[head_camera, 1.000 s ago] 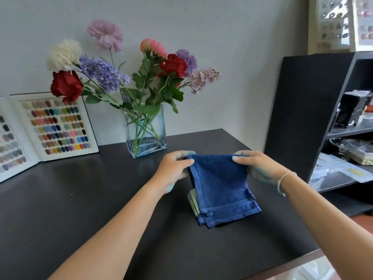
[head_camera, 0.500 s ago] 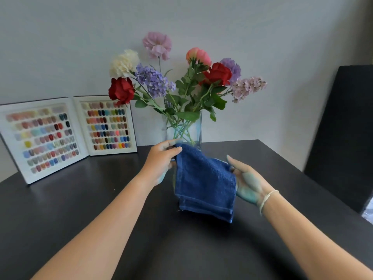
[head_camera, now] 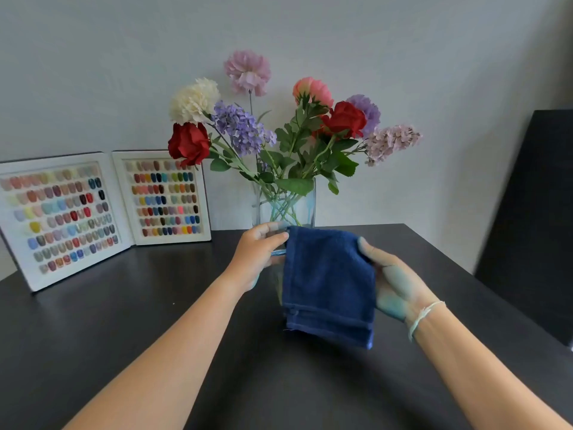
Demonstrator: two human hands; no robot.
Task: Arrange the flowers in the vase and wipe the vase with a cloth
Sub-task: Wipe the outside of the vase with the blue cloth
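We held the cloth (head_camera: 328,283) up in front of the vase (head_camera: 286,206), between our two hands. Our left hand (head_camera: 259,256) pinched its upper left corner, thumb and fingers curled onto the fabric. Our right hand (head_camera: 390,283) lay along the cloth's right edge with the fingers nearly straight, the fingertips (head_camera: 362,243) at the upper right corner (whether the thumb gripped behind the cloth, we could not tell). The cloth hung folded, its hemmed lower edge just above the bench (head_camera: 124,321). The vase stood on the bench near the wall, its lower part hidden by the cloth, and the flowers (head_camera: 279,128) stood in it, stems crossing in the water. Two colour charts (head_camera: 108,209) leaned against the wall to the left of the vase, well apart from our hands.
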